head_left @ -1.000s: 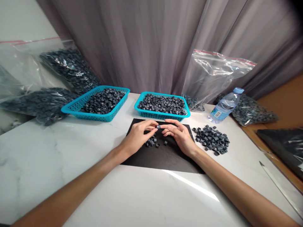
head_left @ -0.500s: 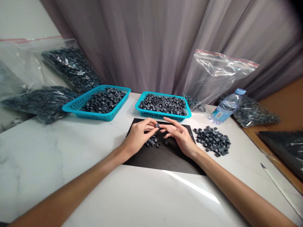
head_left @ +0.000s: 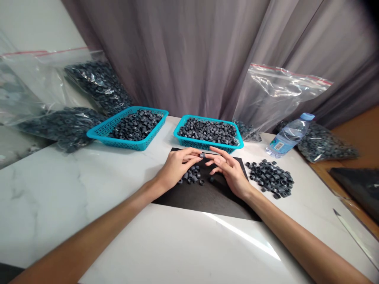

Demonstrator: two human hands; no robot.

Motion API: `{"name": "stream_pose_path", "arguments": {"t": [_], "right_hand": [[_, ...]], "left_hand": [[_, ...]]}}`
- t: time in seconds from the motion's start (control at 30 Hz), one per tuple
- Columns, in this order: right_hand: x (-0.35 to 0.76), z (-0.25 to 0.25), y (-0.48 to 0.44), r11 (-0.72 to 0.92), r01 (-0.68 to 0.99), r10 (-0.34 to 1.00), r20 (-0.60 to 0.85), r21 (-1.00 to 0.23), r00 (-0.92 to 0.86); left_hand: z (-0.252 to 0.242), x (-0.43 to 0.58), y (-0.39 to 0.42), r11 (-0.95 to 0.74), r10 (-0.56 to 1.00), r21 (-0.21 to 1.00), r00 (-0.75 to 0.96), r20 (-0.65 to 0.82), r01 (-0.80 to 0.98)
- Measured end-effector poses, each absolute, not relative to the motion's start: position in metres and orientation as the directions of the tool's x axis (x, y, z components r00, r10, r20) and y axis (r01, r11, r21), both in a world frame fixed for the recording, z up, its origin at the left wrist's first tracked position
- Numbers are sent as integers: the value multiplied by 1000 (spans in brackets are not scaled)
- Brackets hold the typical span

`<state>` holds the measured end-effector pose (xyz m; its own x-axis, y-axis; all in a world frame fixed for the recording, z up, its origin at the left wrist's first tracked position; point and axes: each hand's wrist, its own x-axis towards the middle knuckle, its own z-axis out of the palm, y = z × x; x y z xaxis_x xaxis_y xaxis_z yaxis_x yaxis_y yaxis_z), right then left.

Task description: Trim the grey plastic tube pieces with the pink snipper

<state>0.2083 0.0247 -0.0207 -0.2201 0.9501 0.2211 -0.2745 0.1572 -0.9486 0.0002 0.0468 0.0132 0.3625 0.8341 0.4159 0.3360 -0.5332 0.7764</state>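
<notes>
Over a black mat, my left hand pinches a small dark grey ring between thumb and fingertips. My right hand is at the ring's right side, a fingertip touching or nearly touching it, with its fingers apart. Several loose rings lie on the mat below my left hand, and one more sits under my right hand. Behind the mat stands a turquoise basket full of grey pieces.
A second turquoise basket of pieces stands at the left. Right of the mat are a pile of rings, a water bottle and a clear bag. Filled bags rest at the left, and a pale pointed strip lies far right.
The whole view has shifted, so things appear slightly further right. The ring in my left fingertips looks turned a little, and my hands stay close together around it.
</notes>
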Motion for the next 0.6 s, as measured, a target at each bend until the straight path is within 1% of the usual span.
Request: {"name": "stream_pose_path", "arguments": {"t": [0.33,0.6], "right_hand": [[210,-20,24,146,-273,931,226,-951,-288],[210,-19,25,143,-268,936,218,-953,-275]], "left_hand": [[11,1,48,-541,830,775,357,429,326],[9,2,49,-544,834,749,345,431,378]]}}
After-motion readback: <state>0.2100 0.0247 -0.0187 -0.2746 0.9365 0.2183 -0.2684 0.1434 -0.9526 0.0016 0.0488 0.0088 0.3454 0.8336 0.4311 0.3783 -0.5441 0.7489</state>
